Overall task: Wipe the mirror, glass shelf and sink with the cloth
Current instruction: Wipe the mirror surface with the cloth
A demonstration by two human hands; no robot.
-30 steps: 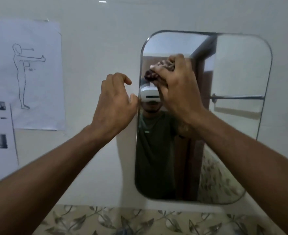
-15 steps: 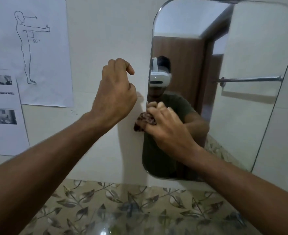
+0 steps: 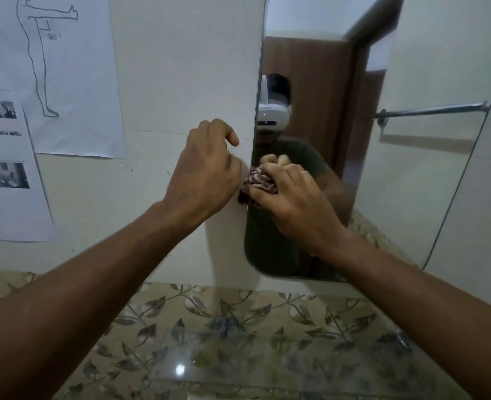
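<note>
A: From the head view, where was the cloth [image 3: 260, 183]?

B: Bunched in the right hand [image 3: 291, 197], whose fingers were curled round it and pressed it to the mirror [image 3: 325, 134] at its left edge, low on the glass. A dark corner of it spilled past the edge toward the wall.

A: And the left hand [image 3: 206, 171]?

B: Against the wall just beside the mirror's edge, near the cloth. Its fingers were loosely curled and held nothing that I could see; whether it steadied the mirror I could not tell.

A: How would the cloth handle?

B: Soft and light, I'd judge, crumpling to any grip. A wad in the palm looked best, fingers on top for pressure. The mirror looked thin and fragile, so gentle force near the edge.

A: Anything else?

B: The glass shelf [image 3: 267, 356] lay below, clear and easy to miss, over leaf-patterned tile. The sink was not in view. Papers [image 3: 74, 67] hung on the wall at left.
</note>
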